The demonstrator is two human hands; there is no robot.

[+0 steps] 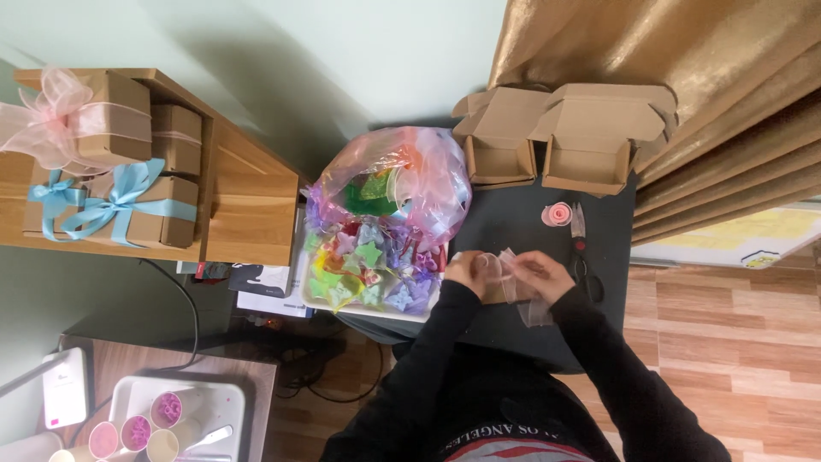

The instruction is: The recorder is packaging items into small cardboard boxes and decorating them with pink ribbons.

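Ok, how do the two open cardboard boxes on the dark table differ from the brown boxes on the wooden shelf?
The open cardboard boxes stand with flaps spread and no ribbon; the boxes on the wooden shelf are closed and tied with bows, one pink, others light blue. The open ones sit side by side, while the tied ones are stacked. All are plain brown cardboard of a similar small size.

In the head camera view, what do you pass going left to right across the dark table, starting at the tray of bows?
Tray of coloured bows → left hand → right hand, both holding sheer ribbon → scissors.
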